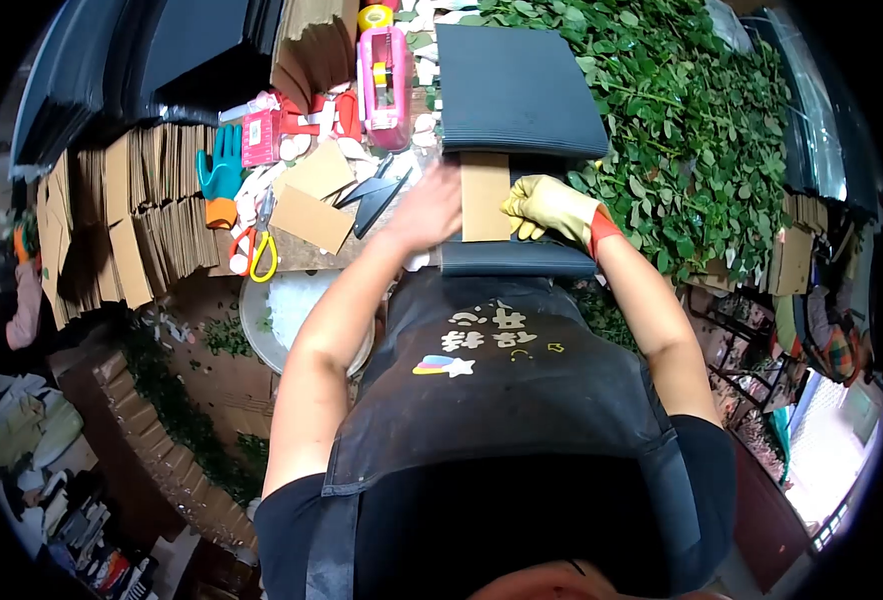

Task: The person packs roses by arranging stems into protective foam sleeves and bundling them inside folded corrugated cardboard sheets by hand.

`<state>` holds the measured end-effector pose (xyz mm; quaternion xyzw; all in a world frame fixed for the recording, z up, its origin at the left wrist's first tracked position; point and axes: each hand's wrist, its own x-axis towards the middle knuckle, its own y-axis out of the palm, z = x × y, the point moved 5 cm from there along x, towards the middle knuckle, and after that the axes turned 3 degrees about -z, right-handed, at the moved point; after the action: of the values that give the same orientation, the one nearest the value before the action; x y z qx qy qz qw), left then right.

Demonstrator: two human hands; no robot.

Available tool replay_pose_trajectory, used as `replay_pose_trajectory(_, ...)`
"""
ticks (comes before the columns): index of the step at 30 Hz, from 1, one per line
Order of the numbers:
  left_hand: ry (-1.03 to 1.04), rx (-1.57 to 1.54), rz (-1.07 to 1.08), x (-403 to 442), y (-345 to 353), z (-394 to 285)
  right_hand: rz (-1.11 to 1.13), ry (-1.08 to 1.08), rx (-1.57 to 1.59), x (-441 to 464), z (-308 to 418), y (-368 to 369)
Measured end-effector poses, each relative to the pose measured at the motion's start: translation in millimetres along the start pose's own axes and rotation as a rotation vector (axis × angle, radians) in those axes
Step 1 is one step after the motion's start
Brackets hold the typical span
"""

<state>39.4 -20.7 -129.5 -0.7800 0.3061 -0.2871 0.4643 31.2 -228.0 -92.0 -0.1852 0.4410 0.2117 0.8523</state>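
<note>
A tan cardboard piece (486,197) lies upright in the view across dark grey ribbed sheets (522,85), the lower one (517,260) close to the apron. My left hand (430,208), bare and smeared by motion, is at the cardboard's left edge; its fingers cannot be made out. On the other side my right hand (552,212), in a yellow glove with an orange cuff, has its fingers curled together at the cardboard's right edge.
Yellow-and-red scissors (264,250), loose cardboard (312,218), a dark blade-like tool (377,205), a teal glove (222,172) and a pink tape dispenser (385,90) lie left. Cardboard stacks (167,215) stand beyond. Green leafy stems (672,130) are heaped right. A metal basin (297,310) sits below.
</note>
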Motion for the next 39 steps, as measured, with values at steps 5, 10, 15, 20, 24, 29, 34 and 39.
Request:
replay_pose_trajectory(5,0.018,-0.053,-0.258,-17.6,-62.3,-7.2,-0.075,-0.044,0.016,-1.0,-2.2,5.2)
replay_pose_trajectory(10,0.000,-0.079,-0.098,23.6,-46.9,-37.8,-0.249,-0.240,-0.562,-33.6,24.9,-3.1)
replay_pose_trajectory(15,0.020,-0.032,-0.002,29.6,-48.4,-44.0,-0.424,-0.661,-0.288,-109.5,70.9,-36.8)
replay_pose_trajectory(20,0.004,-0.001,-0.102,28.1,-50.0,-50.4,-1.263,-0.739,-0.701,-84.2,72.3,-143.1)
replay_pose_trajectory(24,0.009,0.035,-0.087,27.0,-48.2,-50.0,-1.180,-0.840,-0.764,-35.7,80.8,-155.6)
replay_pose_trajectory(29,0.000,-0.006,-0.092,27.3,-51.0,-52.7,-0.559,-0.899,0.062,-74.3,84.3,-150.2)
replay_pose_trajectory(34,-0.040,-0.034,-0.101,26.8,-45.5,-49.6,-0.628,-0.345,-0.275,-80.4,74.2,-195.2)
replay_pose_trajectory(39,-0.079,-0.063,-0.070,31.4,-47.4,-47.2,-0.976,-0.638,-0.595,14.3,100.7,-267.2)
